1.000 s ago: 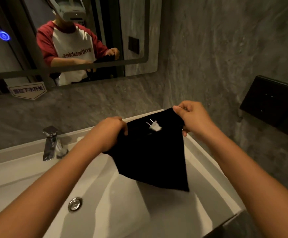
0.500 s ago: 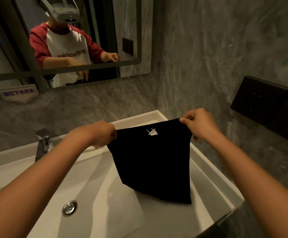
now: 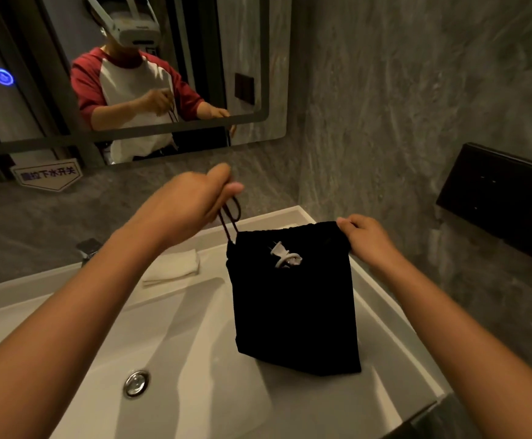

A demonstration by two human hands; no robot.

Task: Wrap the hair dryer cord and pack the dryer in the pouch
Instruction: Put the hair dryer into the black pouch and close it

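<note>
A black cloth pouch (image 3: 293, 312) hangs over the white sink basin (image 3: 163, 343). A white plug and a loop of white cord (image 3: 285, 256) stick out of its gathered mouth; the dryer body is hidden inside. My left hand (image 3: 188, 201) is raised up and to the left of the pouch, pinching the dark drawstring loop (image 3: 230, 217) that runs down to the pouch's left top corner. My right hand (image 3: 364, 239) grips the pouch's right top corner.
A folded white towel (image 3: 172, 269) lies on the sink ledge behind the basin, with a chrome tap (image 3: 87, 248) to its left. The drain (image 3: 136, 382) sits low in the basin. A mirror (image 3: 125, 74) hangs on the grey wall, and a black wall panel (image 3: 499, 198) is at right.
My left hand let go of the pouch's left top edge and now pulls the drawstring up and away. The pouch mouth has gathered narrower. My right hand keeps its hold.
</note>
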